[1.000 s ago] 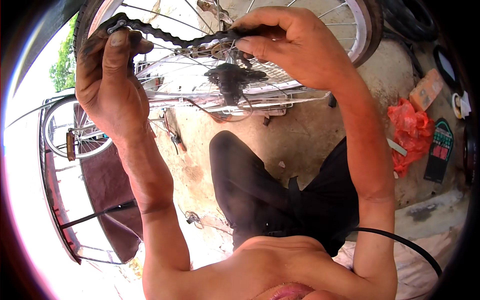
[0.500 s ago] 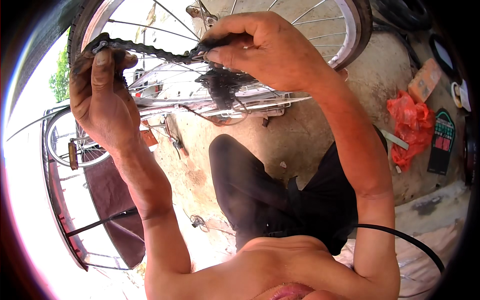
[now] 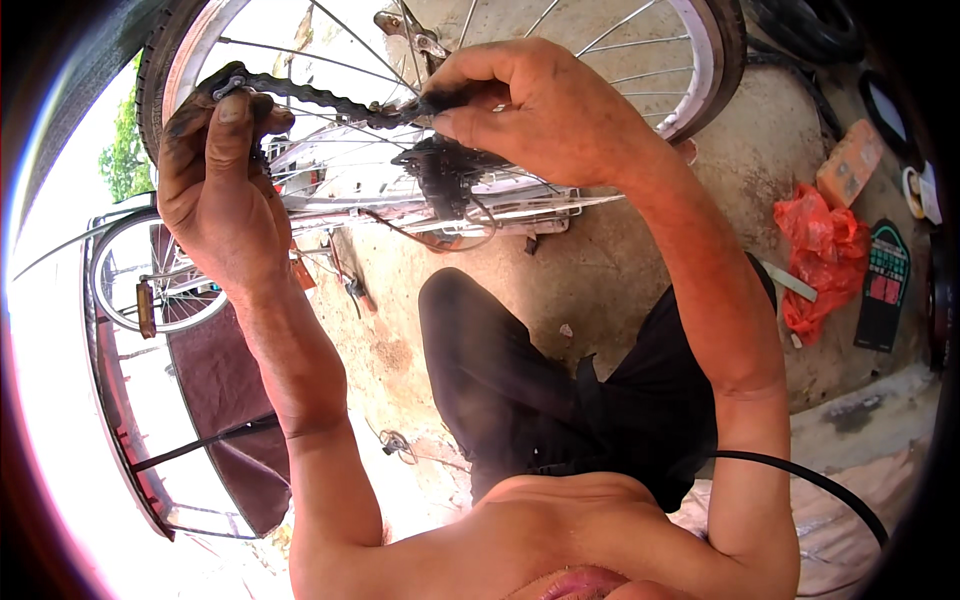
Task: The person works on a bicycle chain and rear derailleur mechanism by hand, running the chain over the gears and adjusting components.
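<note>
A black, greasy bicycle chain [image 3: 310, 95] stretches between my two hands, sagging a little. My left hand [image 3: 225, 170] pinches one end, where a shiny link [image 3: 230, 84] shows at the fingertips; a further length of chain hangs behind its fingers. With thumb and fingers pressed together, my right hand [image 3: 540, 110] grips the chain's other end. Both hands have blackened fingers. Just below the right hand is the dark sprocket cluster [image 3: 440, 175] of a bicycle. Behind the chain stands the spoked wheel [image 3: 700, 60].
To the right on the concrete floor lie a red plastic bag [image 3: 815, 245], a brick [image 3: 850, 160] and a dark card-like package [image 3: 883, 290]. A second bicycle wheel [image 3: 105, 280] and a dark red panel [image 3: 225, 400] stand at the left. A black cable [image 3: 810, 475] curves at lower right.
My left hand has moved slightly right and my right hand slightly right and down, both still gripping the chain. The chain span has shifted with them.
</note>
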Demonstrator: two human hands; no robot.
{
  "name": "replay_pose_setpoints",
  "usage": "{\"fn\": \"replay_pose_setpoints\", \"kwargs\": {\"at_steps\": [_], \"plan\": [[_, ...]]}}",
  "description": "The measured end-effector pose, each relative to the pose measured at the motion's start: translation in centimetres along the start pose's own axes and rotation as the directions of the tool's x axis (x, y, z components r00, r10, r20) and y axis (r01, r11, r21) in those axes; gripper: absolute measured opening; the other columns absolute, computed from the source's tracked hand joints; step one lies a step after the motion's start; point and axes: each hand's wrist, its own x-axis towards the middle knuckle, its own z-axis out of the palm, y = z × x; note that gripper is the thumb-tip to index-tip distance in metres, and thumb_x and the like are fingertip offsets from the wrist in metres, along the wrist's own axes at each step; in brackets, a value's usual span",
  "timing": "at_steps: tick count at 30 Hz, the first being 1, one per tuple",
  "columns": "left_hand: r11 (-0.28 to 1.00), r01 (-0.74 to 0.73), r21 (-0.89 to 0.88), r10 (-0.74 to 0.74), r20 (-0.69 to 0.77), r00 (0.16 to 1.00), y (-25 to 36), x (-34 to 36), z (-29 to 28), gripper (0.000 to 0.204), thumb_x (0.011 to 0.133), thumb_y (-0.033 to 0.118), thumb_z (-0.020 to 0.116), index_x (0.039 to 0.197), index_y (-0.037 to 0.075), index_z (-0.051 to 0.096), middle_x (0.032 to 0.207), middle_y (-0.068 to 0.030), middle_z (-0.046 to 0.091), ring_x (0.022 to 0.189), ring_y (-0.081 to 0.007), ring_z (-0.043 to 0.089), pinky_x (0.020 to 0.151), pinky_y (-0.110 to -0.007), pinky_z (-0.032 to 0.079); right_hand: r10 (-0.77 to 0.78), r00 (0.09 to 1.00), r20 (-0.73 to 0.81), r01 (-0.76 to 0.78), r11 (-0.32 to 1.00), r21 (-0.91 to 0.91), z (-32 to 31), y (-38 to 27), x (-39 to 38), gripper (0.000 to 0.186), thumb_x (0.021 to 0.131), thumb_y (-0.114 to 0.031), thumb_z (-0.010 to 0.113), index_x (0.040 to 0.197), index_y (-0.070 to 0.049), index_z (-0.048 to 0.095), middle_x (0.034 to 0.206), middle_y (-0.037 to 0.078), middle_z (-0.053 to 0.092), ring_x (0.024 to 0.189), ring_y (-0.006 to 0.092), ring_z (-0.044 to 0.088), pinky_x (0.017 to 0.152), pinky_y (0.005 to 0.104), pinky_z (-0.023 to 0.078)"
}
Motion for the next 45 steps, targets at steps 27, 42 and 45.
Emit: {"fn": "replay_pose_setpoints", "kwargs": {"at_steps": [27,42,45], "plan": [[0.975,0.203,0.087,-0.200,-0.047,0.979,-2.8,-3.6,-1.3,0.020,0.093,0.003,0.072,0.112,-0.004,0.069,0.094,-0.0097,0.074,0.078,-0.0166,0.071,0.072,-0.027,0.056,0.079,0.988,0.130,-0.052,0.979,-0.198,0.3,1.8,-0.7,0.029,0.085,-0.020,0.070,0.107,0.000,0.071,0.096,0.020,0.072,0.092,0.0382,0.068,0.085,0.0438,0.052],[0.944,0.299,0.140,-0.288,-0.094,0.953,-4.9,-5.8,-3.1,0.020,0.094,0.005,0.072,0.112,-0.004,0.068,0.093,-0.0082,0.073,0.082,-0.0142,0.070,0.074,-0.026,0.055,0.174,0.979,0.108,-0.152,0.970,-0.189,1.4,2.0,-1.3,0.022,0.089,-0.012,0.072,0.106,0.002,0.067,0.090,0.009,0.070,0.080,0.0151,0.065,0.075,0.0314,0.051],[0.917,0.347,0.195,-0.331,-0.110,0.937,-5.9,-6.7,-3.5,0.021,0.095,0.008,0.072,0.112,-0.004,0.069,0.089,-0.0064,0.073,0.082,-0.0120,0.069,0.069,-0.023,0.050,0.202,0.973,0.110,-0.188,0.974,-0.123,1.6,3.0,-1.4,0.023,0.089,-0.011,0.072,0.107,0.001,0.067,0.092,0.007,0.071,0.080,0.0128,0.064,0.075,0.0297,0.051]]}}
